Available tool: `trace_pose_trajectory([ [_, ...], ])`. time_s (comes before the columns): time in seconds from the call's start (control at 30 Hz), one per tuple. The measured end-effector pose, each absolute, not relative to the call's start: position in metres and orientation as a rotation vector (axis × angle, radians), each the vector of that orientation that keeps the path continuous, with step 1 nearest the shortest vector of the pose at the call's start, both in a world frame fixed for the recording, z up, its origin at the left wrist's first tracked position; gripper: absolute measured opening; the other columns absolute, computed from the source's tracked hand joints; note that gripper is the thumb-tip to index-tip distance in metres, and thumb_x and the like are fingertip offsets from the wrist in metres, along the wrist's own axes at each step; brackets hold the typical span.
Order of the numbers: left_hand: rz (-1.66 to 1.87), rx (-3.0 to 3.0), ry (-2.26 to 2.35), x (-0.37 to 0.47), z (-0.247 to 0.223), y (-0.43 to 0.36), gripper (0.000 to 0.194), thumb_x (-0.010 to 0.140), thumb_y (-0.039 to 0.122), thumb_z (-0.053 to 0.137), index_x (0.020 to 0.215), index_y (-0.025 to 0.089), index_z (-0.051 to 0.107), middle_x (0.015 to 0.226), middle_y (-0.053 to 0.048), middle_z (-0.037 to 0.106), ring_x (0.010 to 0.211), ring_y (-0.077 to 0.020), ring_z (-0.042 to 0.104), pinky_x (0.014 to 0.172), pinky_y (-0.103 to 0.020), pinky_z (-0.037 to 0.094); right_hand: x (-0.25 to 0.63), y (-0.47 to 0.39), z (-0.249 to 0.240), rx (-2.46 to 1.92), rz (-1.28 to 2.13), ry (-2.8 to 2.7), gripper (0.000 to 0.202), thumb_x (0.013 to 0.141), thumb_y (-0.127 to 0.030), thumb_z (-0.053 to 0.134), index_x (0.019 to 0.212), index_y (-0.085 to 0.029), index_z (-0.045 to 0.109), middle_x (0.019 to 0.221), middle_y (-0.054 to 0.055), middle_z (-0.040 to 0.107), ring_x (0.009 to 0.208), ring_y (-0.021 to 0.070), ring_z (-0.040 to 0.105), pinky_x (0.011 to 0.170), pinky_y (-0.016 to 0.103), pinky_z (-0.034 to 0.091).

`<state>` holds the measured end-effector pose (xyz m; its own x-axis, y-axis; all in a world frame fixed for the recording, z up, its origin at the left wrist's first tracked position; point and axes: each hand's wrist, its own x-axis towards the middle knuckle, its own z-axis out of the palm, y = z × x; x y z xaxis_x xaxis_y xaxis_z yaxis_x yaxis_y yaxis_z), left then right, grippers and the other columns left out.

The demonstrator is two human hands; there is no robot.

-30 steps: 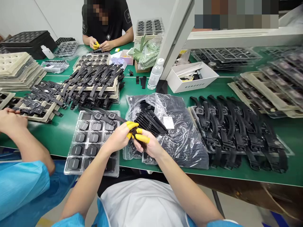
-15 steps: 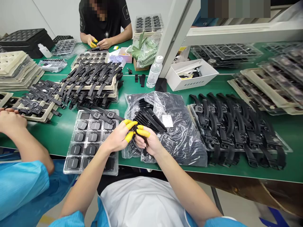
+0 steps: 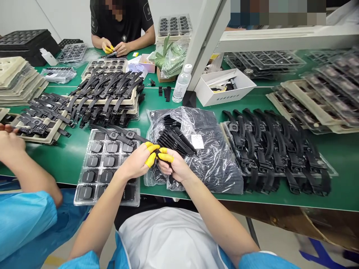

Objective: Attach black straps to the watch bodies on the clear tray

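Centre of frame: clear bag with black straps. Lower left of centre: clear tray with black square pieces. Mid-frame: left hand, right hand, yellow-covered fingertips closed, pinching small dark part, mostly hidden. Seemingly mid-fitting; calls next for steady pinch, careful alignment.

Clear capped bottle near an open white box, green strips farther back.

Small black part, mostly hidden, between left hand and right hand fingertips.
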<state>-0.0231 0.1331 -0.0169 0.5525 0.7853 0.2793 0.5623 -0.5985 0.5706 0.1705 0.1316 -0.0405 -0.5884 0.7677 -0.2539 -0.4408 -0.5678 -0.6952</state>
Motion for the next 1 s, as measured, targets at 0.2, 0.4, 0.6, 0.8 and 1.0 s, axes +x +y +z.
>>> trace_pose_trajectory([
  [0.2,0.770,2.321,1.099,-0.025,-0.017,0.133,0.048,0.097,0.017,0.053,0.145,0.016,0.050,0.131,-0.016,0.064,0.123,-0.0273,0.062,0.106,-0.045,0.055,0.172,0.131,-0.041,-0.659,2.149,-0.737,0.028,0.087,-0.038,0.077,0.086,-0.022,0.054,0.048,-0.010,0.050,0.035,0.0048,0.029,0.035,0.015,0.028],
  [0.4,1.087,1.992,1.157,-0.018,-0.018,0.133,0.016,0.098,0.026,0.064,0.112,0.020,0.069,0.110,-0.009,0.074,0.102,-0.0210,0.070,0.089,-0.035,0.059,0.169,0.130,-0.039,-0.626,2.133,-0.730,0.041,0.091,-0.056,0.070,0.079,-0.021,0.051,0.055,-0.007,0.054,0.035,0.0063,0.037,0.034,0.019,0.032],
  [0.6,1.396,1.227,1.094,-0.009,-0.010,0.137,0.037,0.093,0.052,0.071,0.105,0.020,0.059,0.108,-0.009,0.077,0.082,-0.0188,0.077,0.065,-0.028,0.063,0.173,0.134,-0.039,-0.628,2.350,-0.756,0.033,0.090,-0.049,0.072,0.089,-0.018,0.059,0.053,-0.011,0.042,0.035,0.0030,0.023,0.033,0.015,0.019],
  [0.8,1.821,0.849,1.245,-0.043,0.004,0.152,0.048,0.088,0.055,0.075,0.110,0.023,0.048,0.116,-0.010,0.078,0.062,-0.0150,0.076,0.056,-0.027,0.063,0.172,0.131,-0.037,-0.670,2.332,-0.890,0.035,0.086,-0.047,0.078,0.088,-0.019,0.057,0.053,-0.010,0.048,0.034,0.0025,0.027,0.034,0.015,0.020],
  [1.0,1.030,1.421,1.239,-0.023,-0.018,0.140,0.038,0.094,0.030,0.064,0.131,0.020,0.065,0.130,-0.013,0.073,0.096,-0.0252,0.079,0.072,-0.037,0.068,0.168,0.127,-0.036,-0.695,2.166,-0.818,0.039,0.087,-0.050,0.077,0.099,-0.023,0.052,0.061,-0.008,0.059,0.035,0.0036,0.034,0.036,0.015,0.028],
])
